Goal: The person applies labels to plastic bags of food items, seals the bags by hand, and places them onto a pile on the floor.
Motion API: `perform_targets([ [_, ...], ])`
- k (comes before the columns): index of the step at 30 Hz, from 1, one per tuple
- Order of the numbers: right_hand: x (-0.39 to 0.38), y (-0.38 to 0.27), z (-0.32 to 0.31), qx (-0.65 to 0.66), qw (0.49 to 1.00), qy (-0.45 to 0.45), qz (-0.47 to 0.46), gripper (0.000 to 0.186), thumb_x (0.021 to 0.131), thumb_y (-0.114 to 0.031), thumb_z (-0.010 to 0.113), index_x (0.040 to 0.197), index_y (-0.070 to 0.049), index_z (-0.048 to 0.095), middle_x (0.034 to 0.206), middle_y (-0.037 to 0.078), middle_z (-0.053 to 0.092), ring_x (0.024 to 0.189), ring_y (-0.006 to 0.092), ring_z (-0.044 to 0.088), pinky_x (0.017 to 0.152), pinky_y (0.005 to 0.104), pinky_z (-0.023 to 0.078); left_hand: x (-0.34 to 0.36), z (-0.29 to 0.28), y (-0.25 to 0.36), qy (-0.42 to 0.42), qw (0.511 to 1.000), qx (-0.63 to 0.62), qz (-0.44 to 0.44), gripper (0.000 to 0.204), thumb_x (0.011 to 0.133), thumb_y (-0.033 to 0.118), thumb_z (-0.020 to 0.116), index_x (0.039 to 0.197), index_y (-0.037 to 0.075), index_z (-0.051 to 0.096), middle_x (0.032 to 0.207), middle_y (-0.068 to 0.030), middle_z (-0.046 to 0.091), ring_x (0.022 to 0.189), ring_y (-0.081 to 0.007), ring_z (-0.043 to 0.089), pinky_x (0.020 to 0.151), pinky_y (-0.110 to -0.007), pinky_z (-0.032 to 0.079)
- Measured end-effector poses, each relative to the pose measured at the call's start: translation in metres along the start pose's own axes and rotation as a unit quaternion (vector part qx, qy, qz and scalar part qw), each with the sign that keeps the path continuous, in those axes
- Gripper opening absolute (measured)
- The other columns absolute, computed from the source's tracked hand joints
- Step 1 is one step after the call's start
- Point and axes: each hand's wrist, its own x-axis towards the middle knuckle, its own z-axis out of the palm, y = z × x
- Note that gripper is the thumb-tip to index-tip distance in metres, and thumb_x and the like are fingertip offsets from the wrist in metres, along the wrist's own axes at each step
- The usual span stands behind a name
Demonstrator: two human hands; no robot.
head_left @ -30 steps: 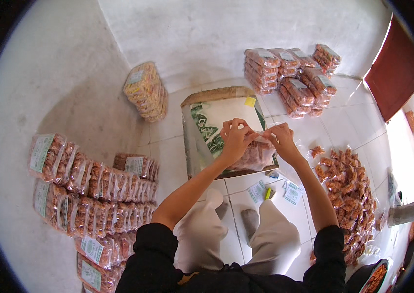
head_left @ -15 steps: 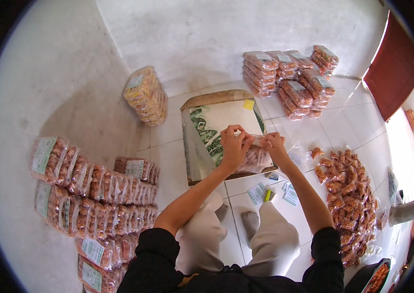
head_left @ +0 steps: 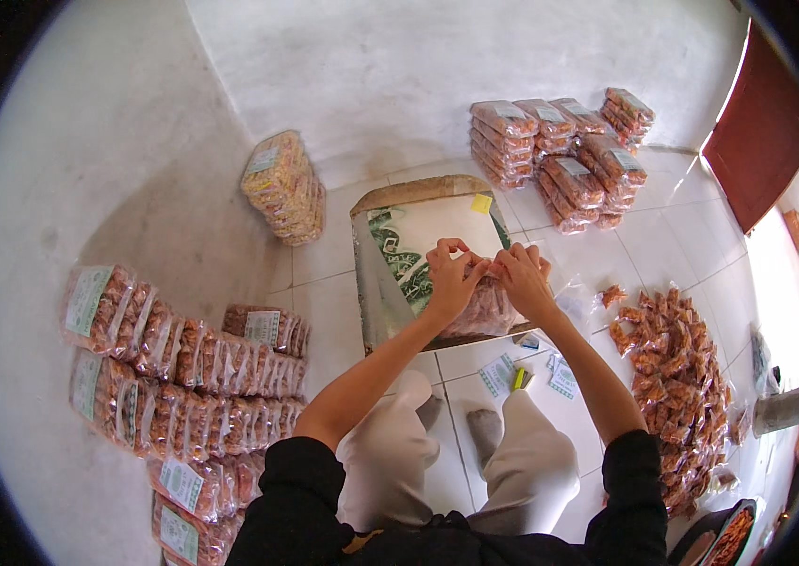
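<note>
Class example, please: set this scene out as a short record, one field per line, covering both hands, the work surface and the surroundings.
Left hand: fingers pinched at the upper edge of a clear bag
Right hand: fingertips at the same edge, close beside the left
Bag contents: reddish-brown; details unclear
Work surface: low platform, white and green top
Right side: heap of small packets
Left side: rows of filled bags
Far side: stacked bags; yellowish stack
Near feet: printed cards

The head view looked steeply down from the wearer's brow, over two black fabric sleeves (head_left: pixel 303 483), onto the rectangular white-and-green board (head_left: pixel 437 223) at mid-picture, and forward to the pale grey wall (head_left: pixel 475 57) beyond.
</note>
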Motion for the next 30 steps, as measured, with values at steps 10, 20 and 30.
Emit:
perform_targets([
  [10,0.007,0.029,0.033,0.364,0.893,-0.089,0.249,0.027,0.089,-0.028,0.049,0.084,-0.002,0.054,0.084,0.009,0.045,0.077,0.0188,0.042,0.072,0.0307,0.036,-0.004,0.009,-0.007,0.034,0.991,-0.01,0.128,0.015,0.081,0.022,0.058,0.084,0.007,0.059,0.104,-0.0101,0.041,0.099,-0.0273,0.034,0.086,-0.041,0.026],
  [20,0.028,-0.001,-0.003,0.052,0.992,0.07,0.093,0.016,0.085,-0.026,0.054,0.086,-0.012,0.06,0.097,0.007,0.048,0.099,0.0273,0.039,0.083,0.0511,0.027,0.049,-0.017,0.006,-0.039,0.983,0.086,0.155,0.014,0.075,0.025,0.065,0.072,0.011,0.065,0.109,-0.0042,0.039,0.107,-0.0291,0.028,0.088,-0.047,0.022],
  [30,-0.008,0.01,-0.013,-0.044,0.987,0.153,-0.007,0.022,0.078,-0.018,0.059,0.097,-0.009,0.054,0.1,0.008,0.048,0.098,0.0277,0.042,0.085,0.0469,0.03,0.044,-0.006,0.021,-0.204,0.965,0.164,-0.024,0.022,0.073,0.037,0.067,0.075,0.015,0.07,0.108,-0.002,0.04,0.107,-0.029,0.027,0.082,-0.049,0.026],
])
